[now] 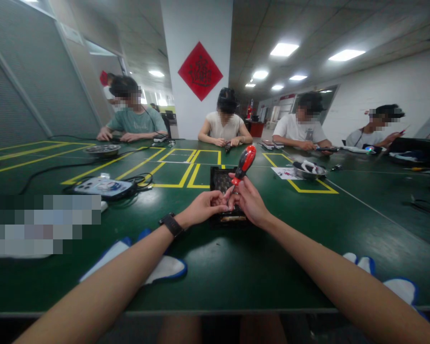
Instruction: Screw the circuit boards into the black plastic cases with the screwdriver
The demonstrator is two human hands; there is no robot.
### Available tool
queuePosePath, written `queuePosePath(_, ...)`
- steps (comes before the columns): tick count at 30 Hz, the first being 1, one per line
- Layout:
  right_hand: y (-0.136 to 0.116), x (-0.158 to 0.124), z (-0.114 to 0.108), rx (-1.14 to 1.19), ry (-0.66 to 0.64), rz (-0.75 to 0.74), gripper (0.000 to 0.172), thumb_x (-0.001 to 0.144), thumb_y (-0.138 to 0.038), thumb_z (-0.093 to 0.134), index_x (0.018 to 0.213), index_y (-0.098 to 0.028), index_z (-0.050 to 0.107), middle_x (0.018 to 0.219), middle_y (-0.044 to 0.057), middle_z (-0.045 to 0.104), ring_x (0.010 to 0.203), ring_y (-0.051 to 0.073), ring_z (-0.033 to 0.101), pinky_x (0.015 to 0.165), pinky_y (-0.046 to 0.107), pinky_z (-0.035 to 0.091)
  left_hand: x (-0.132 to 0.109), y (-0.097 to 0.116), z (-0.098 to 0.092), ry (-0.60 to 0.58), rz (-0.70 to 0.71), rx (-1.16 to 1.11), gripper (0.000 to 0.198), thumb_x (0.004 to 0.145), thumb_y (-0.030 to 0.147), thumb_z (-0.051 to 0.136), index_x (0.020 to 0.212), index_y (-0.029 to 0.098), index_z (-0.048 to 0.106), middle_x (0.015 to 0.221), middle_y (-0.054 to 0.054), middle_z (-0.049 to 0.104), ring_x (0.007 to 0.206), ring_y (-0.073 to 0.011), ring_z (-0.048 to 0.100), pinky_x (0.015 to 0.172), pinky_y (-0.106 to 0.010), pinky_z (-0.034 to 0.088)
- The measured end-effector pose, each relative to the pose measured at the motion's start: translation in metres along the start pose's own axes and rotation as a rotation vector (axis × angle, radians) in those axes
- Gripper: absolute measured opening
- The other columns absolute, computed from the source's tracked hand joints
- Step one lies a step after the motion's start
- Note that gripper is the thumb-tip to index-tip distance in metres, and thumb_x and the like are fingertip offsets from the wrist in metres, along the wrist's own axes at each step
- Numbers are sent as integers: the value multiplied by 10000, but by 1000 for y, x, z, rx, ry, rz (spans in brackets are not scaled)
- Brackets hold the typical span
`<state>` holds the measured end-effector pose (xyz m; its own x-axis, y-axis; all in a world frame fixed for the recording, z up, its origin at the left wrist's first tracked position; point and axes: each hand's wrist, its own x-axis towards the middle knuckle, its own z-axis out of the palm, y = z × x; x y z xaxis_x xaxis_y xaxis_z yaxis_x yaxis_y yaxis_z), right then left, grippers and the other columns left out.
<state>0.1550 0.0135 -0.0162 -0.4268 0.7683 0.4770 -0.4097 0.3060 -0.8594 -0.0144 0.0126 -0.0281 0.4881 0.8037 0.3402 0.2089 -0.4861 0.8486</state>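
My right hand [250,200] is closed around the lower part of a screwdriver [245,162], whose red and black handle leans up and to the right. The shaft slants down between my two hands. At its lower end my left hand [208,206] pinches with thumb and fingers; anything small between them is too hidden to make out. A watch with a dark strap [171,224] is on my left wrist. Directly below both hands lies an open black case [218,177] with a dark, patterned inside, partly covered by my fingers.
White-and-blue gloves [168,268] lie under my left forearm, and another glove [401,286] near my right. A phone [103,186] with black cables is at left. Metal bowls [102,150] [310,169] stand farther off. Several people sit across the green table [301,267], which bears yellow tape.
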Motion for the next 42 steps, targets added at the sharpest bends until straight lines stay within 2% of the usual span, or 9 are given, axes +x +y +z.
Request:
queuePosePath(5,0,0,-1,-3,3,17,378,892,-438,361,1205,-227,380,793,7,603,485,86,559,507,255,487,-1,4,-4,-144,15,-83,263,787,351,555,860,100,579,817,-51,603,717,-112,536,658,-229,408)
queuePosePath(9,1,0,-1,-20,10,7,381,879,-428,402,1201,-226,388,776,1,603,472,79,549,488,232,467,-1,4,-2,-91,27,-19,276,742,349,610,877,112,571,752,-19,575,661,-97,510,611,-215,401)
queuePosePath(13,0,0,0,-27,11,8,406,869,-441,415,1214,-229,380,778,3,607,483,81,552,487,227,460,0,0,-1,-7,15,39,283,689,348,662,806,113,555,691,4,539,613,-86,483,578,-208,395)
queuePosePath(16,-1,0,-1,-24,7,12,400,873,-440,409,1213,-230,383,797,8,611,486,83,558,501,240,470,0,1,-3,-61,6,-9,271,717,346,638,819,103,573,709,-14,567,618,-88,500,586,-212,397)
queuePosePath(20,0,0,-1,-6,12,13,393,883,-446,377,1208,-225,386,788,7,610,483,87,559,493,246,477,-1,5,-5,-153,7,-73,265,764,333,591,878,94,590,809,-60,613,716,-114,553,684,-246,426)
queuePosePath(23,1,0,-1,-2,7,7,385,884,-438,383,1204,-225,398,767,3,601,475,85,554,484,239,467,-1,5,-3,-96,0,-20,285,733,350,625,871,106,575,770,-36,596,683,-108,537,638,-230,417)
queuePosePath(28,0,0,0,-11,11,5,396,876,-440,404,1207,-223,392,758,2,598,483,84,556,486,229,461,0,1,1,41,-5,62,311,679,393,663,723,121,520,625,32,490,559,-70,435,525,-184,342)
queuePosePath(36,0,-1,-1,-31,-21,-2,391,882,-428,394,1214,-222,387,761,5,615,473,77,545,491,221,466,0,9,-3,-108,0,-4,293,771,393,561,826,107,599,761,-27,602,673,-111,524,625,-215,390)
queuePosePath(42,-2,0,1,-6,-3,6,381,887,-414,393,1217,-224,385,750,1,607,472,83,551,482,221,457,1,5,1,8,-13,72,319,698,420,636,749,120,541,639,22,509,574,-83,448,530,-188,342)
